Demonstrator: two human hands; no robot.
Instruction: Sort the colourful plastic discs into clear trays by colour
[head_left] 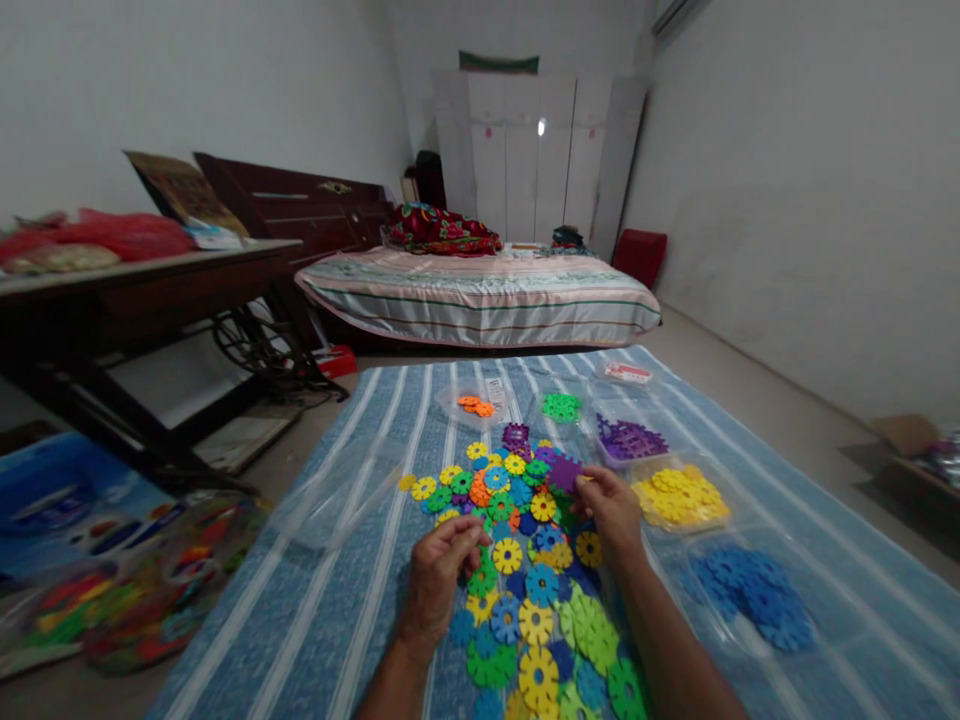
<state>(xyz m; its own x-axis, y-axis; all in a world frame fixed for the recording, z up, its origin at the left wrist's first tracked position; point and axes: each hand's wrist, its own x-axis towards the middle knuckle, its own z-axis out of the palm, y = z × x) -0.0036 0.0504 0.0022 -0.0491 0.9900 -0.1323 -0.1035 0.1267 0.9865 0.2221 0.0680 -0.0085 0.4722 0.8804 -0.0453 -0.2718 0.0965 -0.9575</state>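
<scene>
A mixed pile of notched plastic disc pieces [536, 620] in yellow, green, blue and orange lies on a striped cloth. My right hand [611, 510] pinches a flat purple square piece [564, 472] with a notched edge by its right side, above the pile's far right part. At the pile's left edge is my left hand [442, 565], its fingers curled and drawn together near green discs; whether anything sits between the fingertips cannot be made out. Another purple square piece [515, 435] rests at the pile's far end.
Clear containers hold orange discs [476, 405], green pieces [562, 406], purple pieces [630, 438], yellow discs [681, 495] and blue discs [754, 595]. A clear plastic container [337, 500] lies left. Beyond are a bed [480, 295] and a sewing-machine table [150, 262]; bagged pieces [161, 590] sit lower left.
</scene>
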